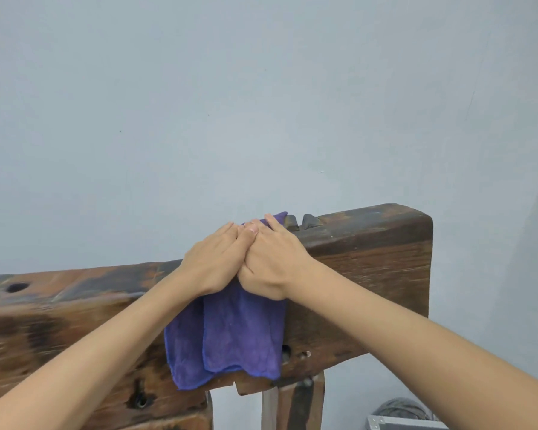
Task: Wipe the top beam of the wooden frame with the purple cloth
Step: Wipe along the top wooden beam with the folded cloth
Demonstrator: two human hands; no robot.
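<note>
A dark, worn wooden top beam [370, 243] runs from the left edge to the right of centre. Draped over it is the purple cloth [239, 333], folded, hanging down the near face, with a corner showing past my fingertips on top. My left hand [215, 262] and my right hand [274, 262] lie side by side, palms down, pressing the cloth onto the beam's top. The fingers of both hands are flat and touching each other.
Notches [302, 221] are cut into the beam's top just right of my hands, and a round hole [17, 287] sits at the far left. A wooden post [298, 401] stands below. A pale wall is behind. A grey case and bundle [401, 414] sit at lower right.
</note>
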